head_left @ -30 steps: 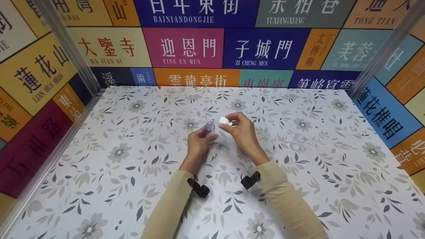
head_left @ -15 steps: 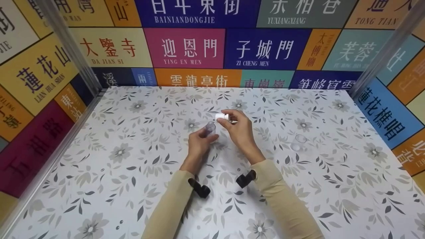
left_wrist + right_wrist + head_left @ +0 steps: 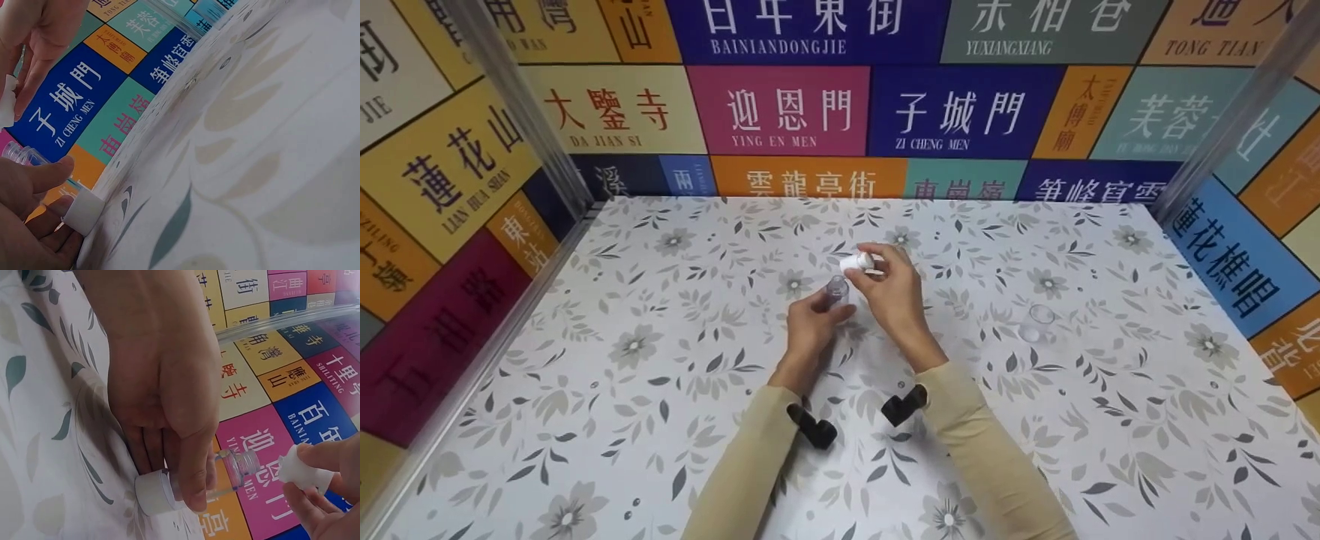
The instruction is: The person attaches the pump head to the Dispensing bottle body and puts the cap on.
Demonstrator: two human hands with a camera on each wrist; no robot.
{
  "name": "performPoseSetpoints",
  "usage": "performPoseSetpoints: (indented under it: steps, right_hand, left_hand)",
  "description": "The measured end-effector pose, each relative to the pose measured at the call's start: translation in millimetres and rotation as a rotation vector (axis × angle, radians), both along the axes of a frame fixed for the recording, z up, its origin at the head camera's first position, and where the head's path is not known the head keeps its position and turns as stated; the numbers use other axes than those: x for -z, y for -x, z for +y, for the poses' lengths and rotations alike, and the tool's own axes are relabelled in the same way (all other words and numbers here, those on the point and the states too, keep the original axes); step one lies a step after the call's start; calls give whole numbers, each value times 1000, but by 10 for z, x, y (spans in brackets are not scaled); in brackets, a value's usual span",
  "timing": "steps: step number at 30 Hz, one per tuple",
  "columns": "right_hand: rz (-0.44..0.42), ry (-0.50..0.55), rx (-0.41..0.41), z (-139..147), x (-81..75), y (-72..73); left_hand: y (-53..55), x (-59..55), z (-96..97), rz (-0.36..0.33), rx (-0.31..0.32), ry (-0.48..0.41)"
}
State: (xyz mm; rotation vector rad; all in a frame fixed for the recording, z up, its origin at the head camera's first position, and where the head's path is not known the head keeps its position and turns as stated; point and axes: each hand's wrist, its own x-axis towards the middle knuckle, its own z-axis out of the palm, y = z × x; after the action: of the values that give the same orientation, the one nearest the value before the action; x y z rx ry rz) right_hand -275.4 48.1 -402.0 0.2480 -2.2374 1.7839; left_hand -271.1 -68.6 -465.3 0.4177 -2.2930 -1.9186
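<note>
My left hand (image 3: 810,322) grips a small clear bottle (image 3: 838,289), its fingers and thumb around the body. The bottle's bare threaded neck (image 3: 247,463) points upward, and a white base (image 3: 154,493) shows at its foot, close to the table. My right hand (image 3: 896,289) pinches a white bottle top (image 3: 853,262) between thumb and fingers. It is tilted just above the bottle mouth, with a small gap between the two in the right wrist view.
A clear plastic cup-like cover (image 3: 1038,324) stands on the floral tabletop (image 3: 697,435) to the right of my hands. Walls printed with coloured name panels (image 3: 776,111) rise behind and at both sides.
My right hand has moved left, bringing the white top from beside the bottle to over its mouth and turning it. The left hand and bottle have hardly moved.
</note>
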Motion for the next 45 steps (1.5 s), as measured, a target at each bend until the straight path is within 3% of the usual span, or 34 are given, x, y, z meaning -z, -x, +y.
performPoseSetpoints:
  steps: [6, 23, 35, 45]
  right_hand:
    - [113, -3, -1, -22, 38, 1]
    - [286, -102, -71, -35, 148, 10]
    - [310, -170, -106, -75, 221, 9]
    - [319, -165, -124, -96, 228, 17]
  left_hand:
    - [-1, 6, 5, 28, -3, -10]
    - [-19, -8, 12, 78, 13, 4]
    - [-32, 23, -9, 101, 16, 44]
    - [-38, 25, -17, 119, 18, 51]
